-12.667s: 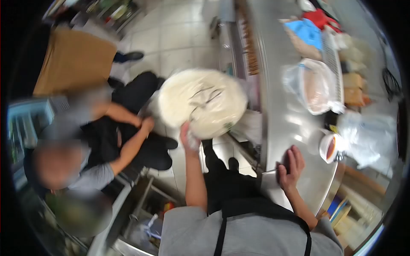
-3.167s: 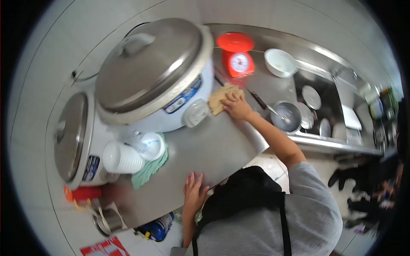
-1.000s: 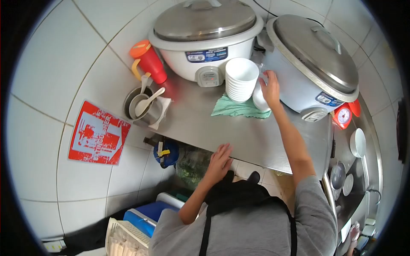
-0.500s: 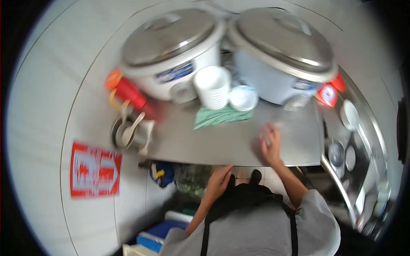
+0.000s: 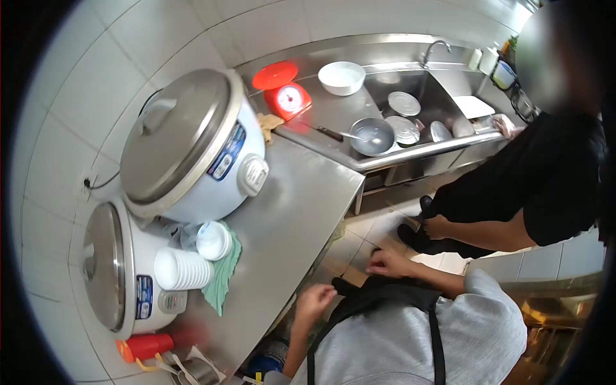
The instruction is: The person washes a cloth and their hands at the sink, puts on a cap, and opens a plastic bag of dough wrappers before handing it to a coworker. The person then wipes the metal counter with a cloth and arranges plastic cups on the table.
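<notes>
My left hand (image 5: 312, 304) is just off the edge of the steel table (image 5: 289, 218), fingers loosely bent and apart, holding nothing that I can see. In front of my black apron (image 5: 366, 298), my right hand (image 5: 389, 264) hovers over the floor with loosely curled fingers and no object visible in it. On the table, a stack of white cups (image 5: 183, 269) and a small white bowl (image 5: 213, 240) stand by a green cloth (image 5: 223, 276). Behind them are two large rice cookers with steel lids, one nearer (image 5: 199, 173) and one lower left (image 5: 138, 250).
A red scale (image 5: 287, 101) and a white bowl (image 5: 342, 78) sit beside the steel sink (image 5: 420, 83), which holds lids and a pan (image 5: 372, 136). Another person in black (image 5: 494, 186) stands at the right. A red bottle (image 5: 144, 347) and a metal pot (image 5: 199, 371) are lower left.
The view has swung right, bringing the sink and another person into sight. My right hand has left its place over the table and is now in front of my body.
</notes>
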Tool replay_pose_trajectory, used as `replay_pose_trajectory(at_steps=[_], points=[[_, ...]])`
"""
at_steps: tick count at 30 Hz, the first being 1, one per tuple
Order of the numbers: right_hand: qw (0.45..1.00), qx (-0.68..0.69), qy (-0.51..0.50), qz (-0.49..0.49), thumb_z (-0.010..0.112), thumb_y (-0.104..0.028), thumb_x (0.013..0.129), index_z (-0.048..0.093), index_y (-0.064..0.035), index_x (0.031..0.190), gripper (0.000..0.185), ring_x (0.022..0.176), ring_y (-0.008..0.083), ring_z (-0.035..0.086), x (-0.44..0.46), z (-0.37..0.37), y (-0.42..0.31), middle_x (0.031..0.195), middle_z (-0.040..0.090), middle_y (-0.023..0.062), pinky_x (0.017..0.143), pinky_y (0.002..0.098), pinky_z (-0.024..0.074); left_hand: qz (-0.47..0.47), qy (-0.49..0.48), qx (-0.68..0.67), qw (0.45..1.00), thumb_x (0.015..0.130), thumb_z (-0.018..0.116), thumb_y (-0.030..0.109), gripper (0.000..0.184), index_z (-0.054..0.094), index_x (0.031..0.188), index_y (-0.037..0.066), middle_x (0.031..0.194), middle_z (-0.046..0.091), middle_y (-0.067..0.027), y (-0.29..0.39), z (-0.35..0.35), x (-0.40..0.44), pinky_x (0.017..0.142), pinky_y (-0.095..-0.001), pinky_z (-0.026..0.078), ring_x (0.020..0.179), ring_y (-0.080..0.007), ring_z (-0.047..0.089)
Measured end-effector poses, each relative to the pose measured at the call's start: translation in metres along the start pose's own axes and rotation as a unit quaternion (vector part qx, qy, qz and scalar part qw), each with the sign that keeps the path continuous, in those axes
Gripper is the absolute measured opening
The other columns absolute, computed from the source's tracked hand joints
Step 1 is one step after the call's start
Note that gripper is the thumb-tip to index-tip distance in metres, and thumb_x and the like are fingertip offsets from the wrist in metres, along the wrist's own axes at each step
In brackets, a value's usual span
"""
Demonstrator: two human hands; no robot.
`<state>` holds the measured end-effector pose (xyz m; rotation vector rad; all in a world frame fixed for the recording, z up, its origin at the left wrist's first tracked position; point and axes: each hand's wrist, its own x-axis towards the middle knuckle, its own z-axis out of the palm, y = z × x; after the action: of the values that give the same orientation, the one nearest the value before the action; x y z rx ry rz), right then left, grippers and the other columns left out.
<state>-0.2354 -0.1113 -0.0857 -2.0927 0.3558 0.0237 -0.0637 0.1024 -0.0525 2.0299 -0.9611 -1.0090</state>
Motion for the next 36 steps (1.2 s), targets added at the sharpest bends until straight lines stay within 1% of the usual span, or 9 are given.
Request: replay_pose_trajectory(at_steps=[2,6,9,17,19,21,24,26,36], points=[[0.995,0.021,-0.096,0.035,0.058,-0.028,0.078,0.063,-0.005,0.085,0.025,0.063,0.0269,0.056,-0.028,0.001,0.031,0.071,0.059,0.0149,0.061,0.0344,0.0439,-0.001,-0.101,0.075,0.992,0.077,0.059,0.028,0.027,0.062,0.093,0.006,0.087,0.063,-0.0109,-0.04,0.032,-0.012,0.071,-0.0322,0.046,0.083,-0.0243,0.061],[0.979,0.094,-0.157,0.084,0.058,-0.03,0.078,0.063,-0.0036,0.083,0.027,0.066,0.0282,0.058,-0.05,-0.026,0.05,0.073,0.06,0.016,0.061,0.0358,0.0441,-0.141,-0.094,0.027,0.985,0.079,0.058,0.025,0.023,0.063,0.096,0.01,0.085,0.064,-0.0102,0.002,0.05,-0.024,0.07,-0.0317,0.047,0.08,-0.0201,0.062],[0.976,-0.077,-0.192,0.073,0.056,-0.03,0.08,0.063,-0.0076,0.089,0.025,0.073,0.0261,0.059,-0.047,-0.048,0.054,0.08,0.062,0.0125,0.066,0.0339,0.0453,-0.086,-0.129,-0.005,0.988,0.078,0.059,0.02,0.02,0.064,0.093,0.007,0.082,0.065,-0.0103,-0.009,0.068,-0.012,0.067,-0.0283,0.047,0.077,-0.0175,0.062],[0.976,-0.179,-0.111,0.062,0.057,-0.029,0.078,0.059,-0.0089,0.101,0.031,0.092,0.0296,0.055,-0.059,-0.083,-0.017,0.096,0.059,0.0132,0.079,0.0355,0.0433,-0.071,-0.167,0.048,0.982,0.072,0.066,0.03,0.033,0.062,0.092,0.004,0.081,0.064,-0.0119,0.016,0.082,0.008,0.067,-0.0322,0.047,0.074,-0.0229,0.061],[0.993,-0.12,0.022,0.011,0.057,-0.024,0.078,0.057,-0.0072,0.102,0.029,0.092,0.0306,0.054,-0.072,-0.121,-0.068,0.099,0.058,0.0129,0.078,0.0376,0.0432,-0.057,-0.219,-0.002,0.974,0.071,0.066,0.033,0.041,0.06,0.096,0.002,0.09,0.061,-0.016,-0.019,0.102,0.035,0.07,-0.0339,0.046,0.082,-0.027,0.059],[0.939,-0.157,0.298,-0.061,0.063,-0.014,0.073,0.058,-0.0056,0.098,0.026,0.093,0.0279,0.054,-0.101,-0.154,-0.097,0.098,0.058,0.0115,0.08,0.0359,0.0423,0.089,-0.185,0.176,0.963,0.073,0.063,0.034,0.04,0.059,0.097,0.002,0.091,0.06,-0.0169,0.004,0.107,0.048,0.07,-0.0377,0.046,0.084,-0.0322,0.058],[0.661,-0.464,0.588,-0.041,0.062,-0.002,0.07,0.062,-0.0041,0.091,0.021,0.102,0.0294,0.049,-0.156,-0.192,-0.17,0.102,0.057,0.0096,0.088,0.0366,0.0363,0.184,-0.24,0.249,0.92,0.074,0.06,0.035,0.039,0.057,0.096,0.003,0.089,0.06,-0.0172,0.026,0.113,0.067,0.071,-0.0419,0.045,0.086,-0.0349,0.056],[0.519,-0.582,0.621,0.076,0.06,-0.004,0.073,0.062,-0.0078,0.097,0.024,0.107,0.0253,0.046,-0.179,-0.211,-0.181,0.111,0.055,0.006,0.091,0.0328,0.0332,0.214,-0.266,0.295,0.892,0.075,0.059,0.036,0.039,0.057,0.096,0.003,0.087,0.06,-0.0173,0.055,0.111,0.08,0.071,-0.0426,0.045,0.085,-0.0343,0.057],[0.536,-0.568,0.62,0.075,0.062,-0.008,0.069,0.061,-0.0134,0.089,0.02,0.104,0.019,0.045,-0.206,-0.263,-0.161,0.112,0.049,-0.0036,0.082,0.0323,0.0351,0.354,-0.354,0.332,0.799,0.078,0.056,0.035,0.047,0.05,0.111,0.001,0.101,0.056,-0.0204,0.125,0.16,0.095,0.079,-0.0421,0.042,0.094,-0.0359,0.052]])
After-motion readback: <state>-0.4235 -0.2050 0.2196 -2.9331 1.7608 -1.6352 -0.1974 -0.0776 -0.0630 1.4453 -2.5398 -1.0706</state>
